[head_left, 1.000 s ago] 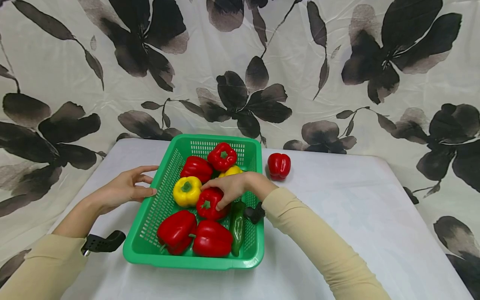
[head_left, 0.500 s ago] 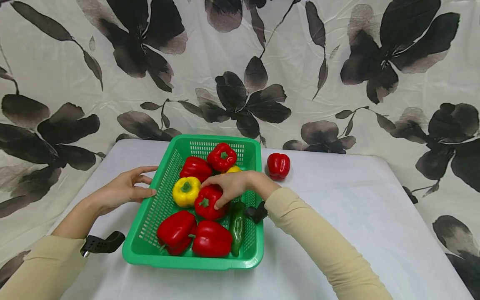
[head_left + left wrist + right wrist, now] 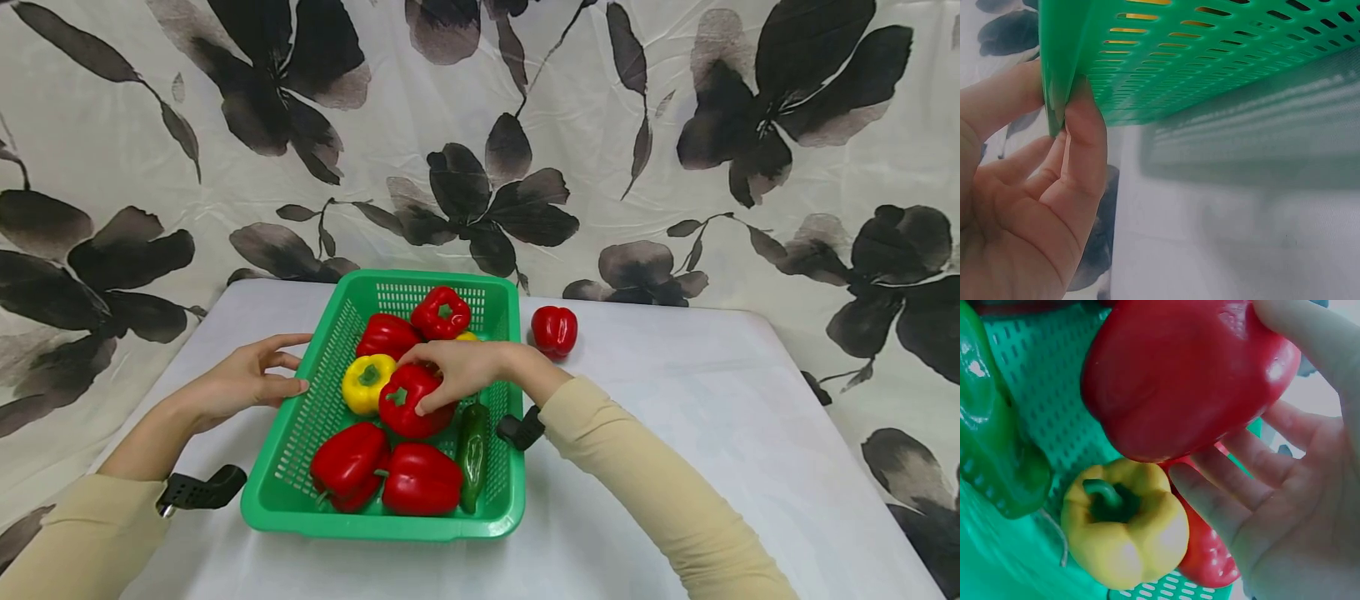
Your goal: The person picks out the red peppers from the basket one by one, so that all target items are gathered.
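A green plastic basket (image 3: 360,527) with perforated walls holds several bell peppers. My left hand (image 3: 240,382) pinches its left rim between thumb and fingers; the left wrist view shows the rim (image 3: 1060,56) between them. Inside the basket, my right hand (image 3: 472,367) grips a red bell pepper (image 3: 401,417), thumb on one side and fingers on the other. In the right wrist view this red pepper (image 3: 1179,381) is raised above a yellow bell pepper (image 3: 1129,544) with a green stem. Another yellow bell pepper (image 3: 365,383) lies left of the gripped one.
Two red peppers (image 3: 422,479) lie at the basket's near end and two more (image 3: 441,313) at its far end. A long green pepper (image 3: 472,454) lies along the right wall. One red pepper (image 3: 554,332) sits outside on the white table (image 3: 675,433), before a floral cloth (image 3: 615,150).
My right hand has closed round the red pepper and shifted it slightly left and up, tilting it. The left hand stays on the rim.
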`<state>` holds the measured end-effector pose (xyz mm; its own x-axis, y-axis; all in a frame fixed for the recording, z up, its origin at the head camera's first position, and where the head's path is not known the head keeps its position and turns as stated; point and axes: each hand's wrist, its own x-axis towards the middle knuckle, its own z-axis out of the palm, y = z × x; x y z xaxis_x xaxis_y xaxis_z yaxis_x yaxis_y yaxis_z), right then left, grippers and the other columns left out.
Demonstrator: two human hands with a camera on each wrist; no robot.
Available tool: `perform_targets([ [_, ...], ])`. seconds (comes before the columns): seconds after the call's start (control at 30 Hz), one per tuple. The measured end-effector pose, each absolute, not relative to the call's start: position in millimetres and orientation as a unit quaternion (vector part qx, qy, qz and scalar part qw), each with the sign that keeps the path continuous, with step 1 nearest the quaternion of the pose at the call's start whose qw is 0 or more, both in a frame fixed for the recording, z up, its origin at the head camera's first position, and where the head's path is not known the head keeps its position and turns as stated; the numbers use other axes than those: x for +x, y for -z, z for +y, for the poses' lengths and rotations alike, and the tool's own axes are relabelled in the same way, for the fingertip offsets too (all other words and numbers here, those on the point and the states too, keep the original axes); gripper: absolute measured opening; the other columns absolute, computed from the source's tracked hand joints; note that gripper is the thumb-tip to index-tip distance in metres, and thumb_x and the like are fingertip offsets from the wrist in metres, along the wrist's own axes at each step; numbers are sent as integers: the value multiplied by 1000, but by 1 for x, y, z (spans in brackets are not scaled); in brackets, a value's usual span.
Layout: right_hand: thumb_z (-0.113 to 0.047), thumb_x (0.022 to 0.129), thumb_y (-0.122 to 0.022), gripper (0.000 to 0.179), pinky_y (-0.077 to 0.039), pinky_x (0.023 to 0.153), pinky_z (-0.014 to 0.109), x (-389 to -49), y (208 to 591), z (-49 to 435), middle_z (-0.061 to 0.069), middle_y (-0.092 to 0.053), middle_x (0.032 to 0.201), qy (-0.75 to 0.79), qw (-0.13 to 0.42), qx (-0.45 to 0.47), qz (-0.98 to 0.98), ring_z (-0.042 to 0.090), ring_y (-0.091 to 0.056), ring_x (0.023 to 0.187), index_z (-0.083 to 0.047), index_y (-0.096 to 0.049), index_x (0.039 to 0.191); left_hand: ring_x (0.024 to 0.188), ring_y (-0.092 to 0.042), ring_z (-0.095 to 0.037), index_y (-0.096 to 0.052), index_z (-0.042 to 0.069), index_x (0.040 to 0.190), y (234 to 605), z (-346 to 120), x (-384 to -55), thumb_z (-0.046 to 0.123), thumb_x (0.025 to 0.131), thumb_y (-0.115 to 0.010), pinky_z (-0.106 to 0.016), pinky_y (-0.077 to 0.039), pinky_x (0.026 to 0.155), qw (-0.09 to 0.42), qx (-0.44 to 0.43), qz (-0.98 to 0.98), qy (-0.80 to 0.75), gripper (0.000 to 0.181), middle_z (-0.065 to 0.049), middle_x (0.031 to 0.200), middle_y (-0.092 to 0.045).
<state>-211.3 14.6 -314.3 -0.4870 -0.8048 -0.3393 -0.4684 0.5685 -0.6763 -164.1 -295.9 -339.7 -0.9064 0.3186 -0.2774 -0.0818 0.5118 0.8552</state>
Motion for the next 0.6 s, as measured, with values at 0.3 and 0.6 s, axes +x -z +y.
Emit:
perform_targets([
  [0.3,-32,81,-69,61,-51,77,19,-213,307,23,0,-52,124,273,272,-398,832,13,-49,108,-14,-41,133,88,-63,-24,-15,6,147,338,-296,-163,19,85,-66,-39,-55,76,203,68,847,-486,81,-27,123,-45],
  [0.6,-36,83,-65,59,-51,75,20,-214,300,33,-1,-56,119,285,221,-371,856,12,-53,102,-14,-43,133,89,-63,-25,-16,7,147,339,-295,-163,21,85,-66,-40,-55,76,203,65,849,-483,81,-27,123,-45],
])
